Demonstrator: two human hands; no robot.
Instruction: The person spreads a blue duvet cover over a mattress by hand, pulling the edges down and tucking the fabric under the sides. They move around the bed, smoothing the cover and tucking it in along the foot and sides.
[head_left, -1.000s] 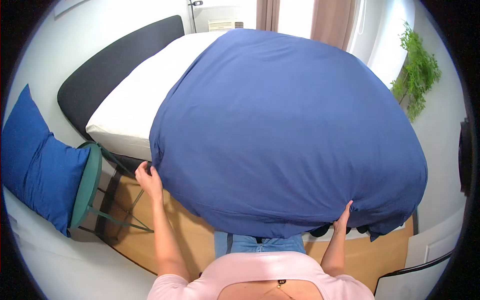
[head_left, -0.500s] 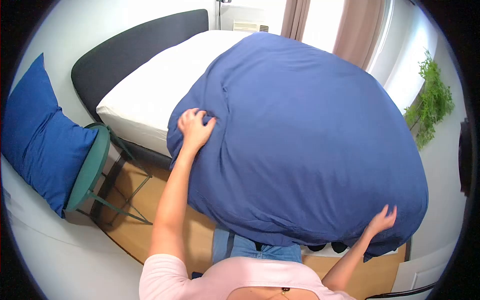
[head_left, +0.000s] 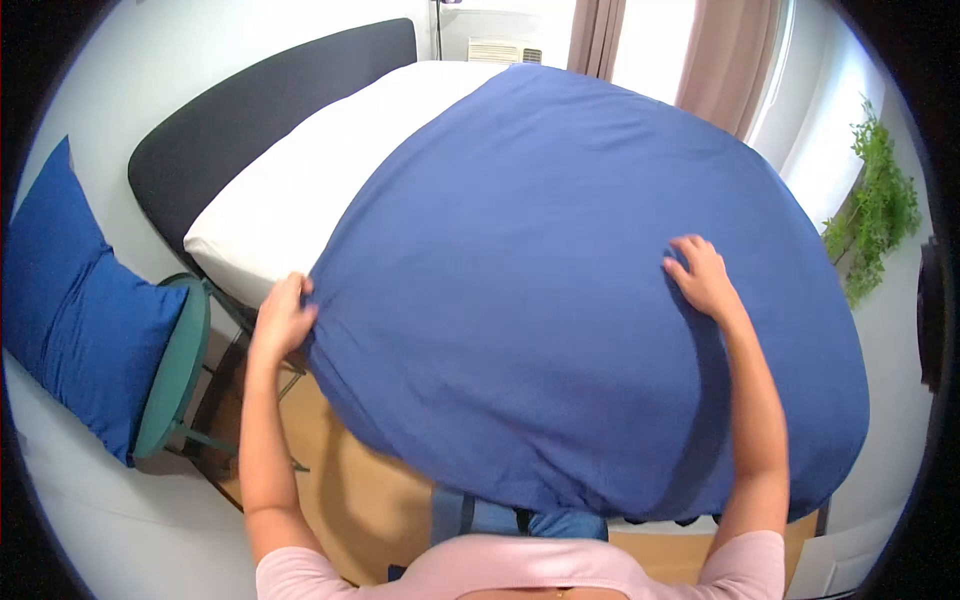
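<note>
A blue duvet (head_left: 530,270) is spread over most of the bed, hanging down at the near side. My left hand (head_left: 281,320) is closed on the duvet's upper near corner, pulling the edge taut beside the mattress. Over the right part of the duvet is my right hand (head_left: 705,280), fingers bent and apart with nothing in them; its arm casts a shadow on the cloth. A white fitted sheet (head_left: 310,165) shows on the mattress between the duvet and the headboard.
A dark padded headboard (head_left: 250,100) stands along the wall. At left, a blue pillow (head_left: 85,310) leans on a green round stool (head_left: 180,365) close to my left arm. Brown curtains (head_left: 725,60) hang at the window, and a green plant (head_left: 875,210) is at right.
My left hand has moved left and toward me, drawing the duvet's edge outward and smoothing its folds. My right hand has risen from the lower right to above the duvet's middle right.
</note>
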